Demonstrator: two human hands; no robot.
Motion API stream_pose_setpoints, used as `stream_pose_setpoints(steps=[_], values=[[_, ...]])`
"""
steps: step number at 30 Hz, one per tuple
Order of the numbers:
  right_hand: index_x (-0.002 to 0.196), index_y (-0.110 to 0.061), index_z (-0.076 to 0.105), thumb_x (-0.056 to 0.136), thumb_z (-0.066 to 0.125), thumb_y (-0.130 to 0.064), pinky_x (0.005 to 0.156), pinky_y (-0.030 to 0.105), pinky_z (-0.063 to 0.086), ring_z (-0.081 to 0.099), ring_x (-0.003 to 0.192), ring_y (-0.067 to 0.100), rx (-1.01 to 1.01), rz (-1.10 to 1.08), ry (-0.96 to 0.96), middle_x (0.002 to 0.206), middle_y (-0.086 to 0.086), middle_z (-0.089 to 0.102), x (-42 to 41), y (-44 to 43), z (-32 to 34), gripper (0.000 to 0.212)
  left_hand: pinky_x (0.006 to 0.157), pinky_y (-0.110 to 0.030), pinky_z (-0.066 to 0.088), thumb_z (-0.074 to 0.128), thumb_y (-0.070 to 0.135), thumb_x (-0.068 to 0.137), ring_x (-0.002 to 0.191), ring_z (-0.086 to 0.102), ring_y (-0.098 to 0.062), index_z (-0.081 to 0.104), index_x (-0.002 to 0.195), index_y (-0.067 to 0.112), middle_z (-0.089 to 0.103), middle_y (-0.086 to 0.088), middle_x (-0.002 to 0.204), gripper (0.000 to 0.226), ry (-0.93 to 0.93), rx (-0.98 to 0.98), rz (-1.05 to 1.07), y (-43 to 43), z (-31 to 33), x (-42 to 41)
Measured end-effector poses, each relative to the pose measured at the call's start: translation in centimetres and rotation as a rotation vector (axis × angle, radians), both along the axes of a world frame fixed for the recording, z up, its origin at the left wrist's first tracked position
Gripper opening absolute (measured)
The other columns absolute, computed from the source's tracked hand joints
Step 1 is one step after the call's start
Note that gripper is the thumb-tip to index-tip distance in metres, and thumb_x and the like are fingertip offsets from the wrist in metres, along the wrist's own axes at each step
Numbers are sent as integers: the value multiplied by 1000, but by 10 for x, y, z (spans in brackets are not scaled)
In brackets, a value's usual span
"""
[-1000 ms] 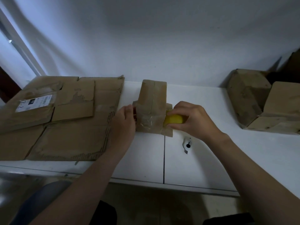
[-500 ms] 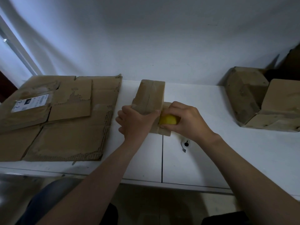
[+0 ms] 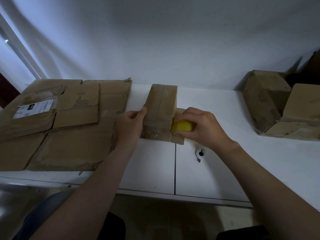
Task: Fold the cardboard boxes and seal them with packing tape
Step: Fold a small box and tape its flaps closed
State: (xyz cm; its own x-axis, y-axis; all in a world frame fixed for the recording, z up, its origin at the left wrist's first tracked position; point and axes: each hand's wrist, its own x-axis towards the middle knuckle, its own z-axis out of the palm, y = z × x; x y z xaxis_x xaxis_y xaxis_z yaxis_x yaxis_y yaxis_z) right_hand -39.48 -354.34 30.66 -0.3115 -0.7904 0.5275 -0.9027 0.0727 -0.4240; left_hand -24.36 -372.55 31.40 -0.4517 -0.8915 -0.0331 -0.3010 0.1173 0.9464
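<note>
Cardboard box (image 3: 161,108), small, on white surface (image 3: 233,167): left hand (image 3: 129,126) grips its left edge; right hand (image 3: 199,125) clasps yellow tape roll (image 3: 181,126) against its right side.

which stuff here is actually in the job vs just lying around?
In the job: small box, held by left hand; yellow object, likely tape, gripped by right hand; flattened cardboard, probably next.
Lying about: folded boxes at right; small white tool.
</note>
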Motion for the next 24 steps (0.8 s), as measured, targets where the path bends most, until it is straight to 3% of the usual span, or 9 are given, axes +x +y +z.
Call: stream_pose_setpoints(steps=[2, 4, 7, 10, 12, 16, 20, 22, 24], values=[[103, -23, 77, 73, 90, -26, 77, 22, 51, 61, 91, 2, 10, 4, 11, 102, -16, 64, 0, 0, 1, 32, 52, -29, 33, 54, 41, 102, 57, 53, -15, 66, 73, 12, 57, 4, 61, 43, -178, -418, -35, 2, -1, 3], [103, -24, 76, 74, 89, -28, 74, 23, 51, 61, 90, 3, 28, 11, 38, 101, -15, 65, 1, 0, 2, 31, 55, -32, 28, 45, 32, 106, 66, 53, -20, 70, 88, 11, 60, 0, 71, 38, -340, -743, -1, 5, 1, 5], [102, -24, 75, 75, 88, -31, 68, 30, 52, 63, 85, 11, 53, 2, 109, 98, -9, 66, 2, -1, 3, 31, 67, -37, 38, 38, 24, 107, 93, 58, -31, 70, 103, 9, 68, -10, 93, 35, -525, -931, -53, 9, 1, 3], [102, -23, 75, 75, 88, -32, 65, 33, 53, 64, 83, 14, 51, -5, 143, 96, -7, 66, 2, -2, 3, 31, 77, -41, 43, 30, 31, 107, 106, 54, -33, 62, 117, 9, 66, -12, 107, 40, -574, -854, -143, 17, 0, 6], [102, -23, 75, 75, 88, -33, 66, 32, 53, 63, 83, 14, 45, -5, 134, 96, -6, 66, 2, -3, 3, 32, 81, -37, 40, 30, 34, 108, 109, 55, -32, 58, 125, 10, 65, -11, 112, 41, -487, -725, -180, 18, -1, 7], [102, -22, 75, 74, 89, -32, 69, 24, 50, 62, 85, 11, 28, -8, 89, 97, -8, 66, 2, -2, 2, 32, 77, -29, 39, 32, 38, 109, 95, 60, -20, 61, 126, 10, 66, -7, 103, 44, -272, -328, -238, 19, -1, 8], [102, -23, 76, 74, 90, -31, 73, 16, 46, 60, 87, 5, 25, -12, 47, 100, -12, 65, 2, -1, 0, 33, 85, -30, 40, 29, 47, 108, 103, 60, -22, 62, 128, 9, 63, -4, 102, 54, -224, -56, -283, 17, -2, 11], [102, -23, 76, 74, 90, -30, 73, 18, 48, 59, 86, 3, 28, -3, 40, 100, -12, 65, 1, 0, 2, 33, 101, -33, 39, 28, 50, 107, 122, 55, -26, 55, 140, 9, 63, -6, 120, 59, -256, -50, -300, 17, 0, 14], [101, -22, 76, 74, 91, -28, 74, 21, 50, 60, 86, 5, 40, 26, 40, 98, -10, 66, -1, 2, 6, 32, 121, -43, 25, 26, 53, 107, 145, 36, -29, 48, 148, 11, 46, -11, 153, 62, -313, -136, -331, 19, 5, 19]])
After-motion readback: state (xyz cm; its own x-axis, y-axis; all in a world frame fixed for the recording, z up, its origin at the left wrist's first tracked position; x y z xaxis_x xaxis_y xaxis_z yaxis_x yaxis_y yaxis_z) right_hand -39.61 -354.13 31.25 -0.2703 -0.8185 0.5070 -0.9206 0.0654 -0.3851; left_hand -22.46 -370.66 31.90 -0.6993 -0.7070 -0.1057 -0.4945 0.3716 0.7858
